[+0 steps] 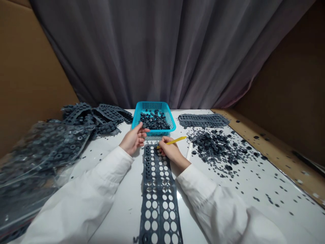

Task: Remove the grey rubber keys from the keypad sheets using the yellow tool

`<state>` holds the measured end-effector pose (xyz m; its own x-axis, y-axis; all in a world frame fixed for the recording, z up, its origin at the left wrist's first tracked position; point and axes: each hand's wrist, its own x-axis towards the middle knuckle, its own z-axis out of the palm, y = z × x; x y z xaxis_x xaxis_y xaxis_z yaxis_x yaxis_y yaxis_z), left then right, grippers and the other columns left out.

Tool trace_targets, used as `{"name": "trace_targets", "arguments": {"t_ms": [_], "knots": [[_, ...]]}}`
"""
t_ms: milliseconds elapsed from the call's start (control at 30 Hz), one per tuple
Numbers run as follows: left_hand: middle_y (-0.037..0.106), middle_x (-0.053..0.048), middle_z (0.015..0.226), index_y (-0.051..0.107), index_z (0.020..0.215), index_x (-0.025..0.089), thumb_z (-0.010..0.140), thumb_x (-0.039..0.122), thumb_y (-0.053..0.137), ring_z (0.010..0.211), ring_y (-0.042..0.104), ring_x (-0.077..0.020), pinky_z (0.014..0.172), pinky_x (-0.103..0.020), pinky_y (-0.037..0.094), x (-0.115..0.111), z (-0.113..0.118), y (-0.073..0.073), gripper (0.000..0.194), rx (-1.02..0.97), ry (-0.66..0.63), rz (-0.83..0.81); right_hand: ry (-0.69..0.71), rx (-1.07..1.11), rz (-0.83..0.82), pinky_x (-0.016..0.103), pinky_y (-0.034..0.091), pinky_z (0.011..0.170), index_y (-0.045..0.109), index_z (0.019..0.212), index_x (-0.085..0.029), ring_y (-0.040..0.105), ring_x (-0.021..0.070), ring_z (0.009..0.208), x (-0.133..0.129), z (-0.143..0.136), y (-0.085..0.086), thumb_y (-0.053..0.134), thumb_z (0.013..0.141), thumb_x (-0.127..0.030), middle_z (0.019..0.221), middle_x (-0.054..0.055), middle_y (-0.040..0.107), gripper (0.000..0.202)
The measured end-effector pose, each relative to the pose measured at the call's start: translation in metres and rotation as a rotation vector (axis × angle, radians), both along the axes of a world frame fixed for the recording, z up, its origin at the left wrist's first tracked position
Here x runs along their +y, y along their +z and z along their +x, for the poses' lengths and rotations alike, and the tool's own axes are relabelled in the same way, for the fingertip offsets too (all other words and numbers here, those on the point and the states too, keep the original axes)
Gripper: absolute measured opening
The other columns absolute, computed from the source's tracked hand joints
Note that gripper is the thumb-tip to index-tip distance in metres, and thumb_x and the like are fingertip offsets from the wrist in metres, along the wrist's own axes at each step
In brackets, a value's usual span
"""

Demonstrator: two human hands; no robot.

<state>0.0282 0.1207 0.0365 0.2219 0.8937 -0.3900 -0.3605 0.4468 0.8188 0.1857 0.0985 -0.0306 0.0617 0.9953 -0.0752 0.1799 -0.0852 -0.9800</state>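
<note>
A long dark grey rubber sheet (159, 193) with rows of round holes lies lengthwise in front of me on the table. Small ring-shaped rubber pieces (148, 166) still sit along its left column at the far end. My right hand (169, 149) is closed around a thin yellow stick tool (175, 140), its lower tip at the sheet's far holes. My left hand (135, 139) hovers left of the sheet's far end, by the basket's front edge, fingers loosely curled and apart with nothing visible in them. The blue basket (173, 126) contains many small black pieces (154, 120).
Plastic bags of rubber rings (58, 142) and stacked perforated sheets (101, 115) crowd the left. On the right are another grey strip (203, 120), a spread heap of black discs (215, 145) and a white strip-like object (189, 150). A grey curtain (152, 51) hangs behind.
</note>
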Motion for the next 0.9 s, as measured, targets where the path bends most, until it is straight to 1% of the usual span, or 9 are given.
{"name": "trace_targets", "arguments": {"t_ms": [100,200,367,467,533,633,700,767,900], "knots": [[0.047,0.004,0.046,0.062,0.068,0.009,0.081,0.044,0.053,0.029,0.033,-0.0018,0.029,-0.014,0.023,0.012,-0.010,-0.002,0.038,0.148,0.126,0.083,-0.004,0.004,-0.008,0.018,0.030,0.031,0.038,0.056,-0.021,0.042,0.0085,0.032,0.000,0.000,0.001,0.047,0.064,-0.023,0.039,-0.007,0.048,0.012],[0.049,0.003,0.047,0.063,0.072,0.009,0.076,0.042,0.059,0.030,0.036,-0.0021,0.030,-0.014,0.024,0.021,-0.017,-0.009,0.033,0.239,0.178,0.154,-0.003,0.008,-0.011,0.018,0.031,0.031,0.038,0.055,-0.021,0.042,0.0087,0.031,0.000,0.000,0.002,0.047,0.064,-0.023,0.039,-0.006,0.048,0.012],[0.047,0.005,0.044,0.065,0.084,0.010,0.078,0.042,0.054,0.028,0.028,-0.0028,0.032,-0.017,0.021,0.027,-0.023,-0.014,0.034,0.361,0.169,0.300,0.002,0.013,-0.002,0.017,0.031,0.031,0.037,0.054,-0.020,0.042,0.0075,0.031,-0.001,0.000,0.002,0.047,0.063,-0.022,0.040,-0.006,0.049,0.014],[0.043,0.006,0.041,0.065,0.077,0.011,0.075,0.042,0.055,0.030,0.028,-0.0036,0.034,-0.017,0.022,0.026,-0.025,-0.010,0.033,0.418,0.153,0.385,0.007,0.013,0.003,0.017,0.031,0.032,0.037,0.054,-0.020,0.042,0.0075,0.031,-0.001,0.001,0.002,0.047,0.064,-0.022,0.040,-0.006,0.049,0.014],[0.046,0.005,0.041,0.066,0.069,0.012,0.073,0.042,0.058,0.035,0.034,-0.0052,0.038,-0.018,0.025,0.023,-0.026,-0.006,0.031,0.592,0.007,0.540,0.012,0.012,0.008,0.017,0.031,0.032,0.037,0.054,-0.020,0.042,0.0076,0.031,-0.001,0.001,0.003,0.046,0.064,-0.021,0.039,-0.006,0.048,0.014],[0.058,0.001,0.052,0.068,0.069,0.013,0.069,0.037,0.061,0.048,0.049,-0.0102,0.047,-0.020,0.035,0.016,-0.024,-0.008,0.025,0.958,-0.416,0.813,0.022,0.010,0.025,0.017,0.031,0.032,0.038,0.054,-0.020,0.042,0.0077,0.032,-0.002,0.001,0.005,0.046,0.065,-0.021,0.040,-0.006,0.048,0.014],[0.065,-0.002,0.063,0.070,0.076,0.015,0.067,0.031,0.062,0.055,0.054,-0.0126,0.053,-0.021,0.038,0.014,-0.022,-0.014,0.020,1.118,-0.604,0.896,0.031,0.007,0.048,0.017,0.031,0.033,0.039,0.055,-0.020,0.042,0.0072,0.034,-0.004,0.001,0.006,0.047,0.065,-0.020,0.041,-0.006,0.048,0.013],[0.066,-0.003,0.071,0.070,0.082,0.015,0.065,0.026,0.063,0.059,0.056,-0.0138,0.056,-0.022,0.039,0.013,-0.020,-0.021,0.022,1.207,-0.661,0.927,0.055,0.005,0.094,0.017,0.032,0.035,0.041,0.057,-0.019,0.043,0.0070,0.035,-0.005,-0.001,0.007,0.048,0.065,-0.019,0.044,-0.006,0.050,0.011],[0.067,-0.004,0.073,0.069,0.084,0.014,0.066,0.022,0.060,0.060,0.056,-0.0147,0.057,-0.023,0.040,0.014,-0.019,-0.027,0.022,1.223,-0.679,0.939,0.127,0.014,0.150,0.017,0.034,0.035,0.042,0.059,-0.019,0.047,0.0079,0.037,-0.006,-0.005,0.004,0.048,0.066,-0.019,0.048,-0.006,0.051,0.010]]}}
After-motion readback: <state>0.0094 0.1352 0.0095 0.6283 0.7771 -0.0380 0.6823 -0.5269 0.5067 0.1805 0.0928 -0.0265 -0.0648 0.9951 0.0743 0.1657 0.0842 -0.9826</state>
